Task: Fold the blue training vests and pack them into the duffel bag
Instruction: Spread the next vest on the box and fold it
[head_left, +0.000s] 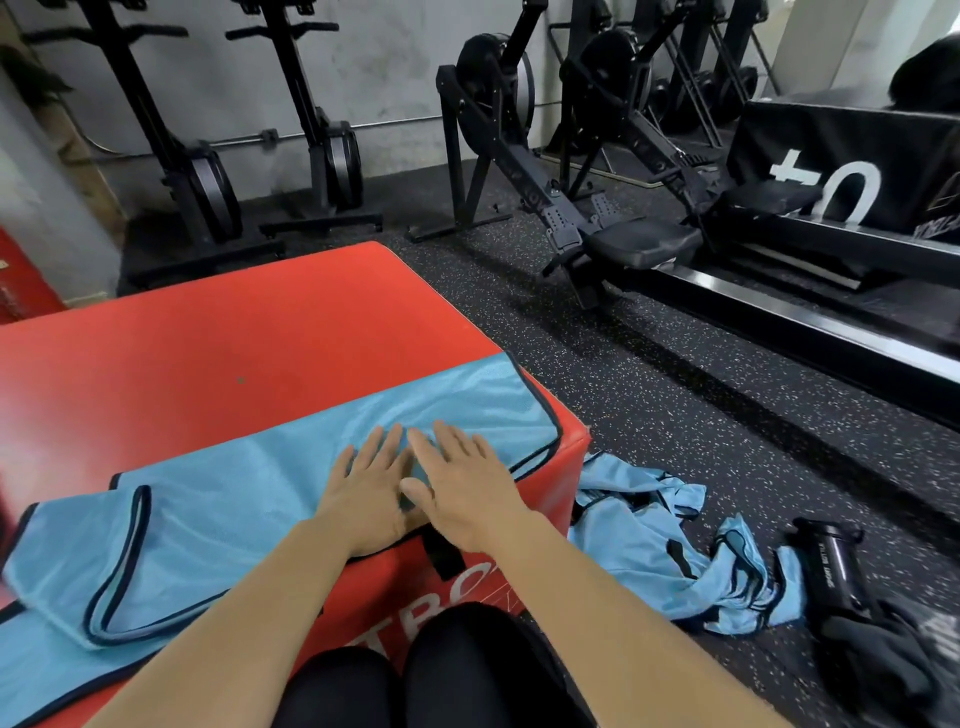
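Note:
A light blue mesh vest (218, 499) with dark trim lies spread flat across the near edge of a red padded box (218, 343). My left hand (366, 493) and my right hand (462, 493) rest side by side on it, fingers straight, palms down, close to the box's right corner. A heap of more blue vests (670, 545) lies crumpled on the floor right of the box. Beside that heap, at the lower right, sits a black duffel bag (852, 597), partly cut off by the frame.
Black rowing machines (597, 208) and upright bike-like machines (322, 145) stand along the far wall. A long black bench or rail (810, 322) runs at the right. The floor is dark speckled rubber (649, 395). My knees (415, 675) are against the box's front.

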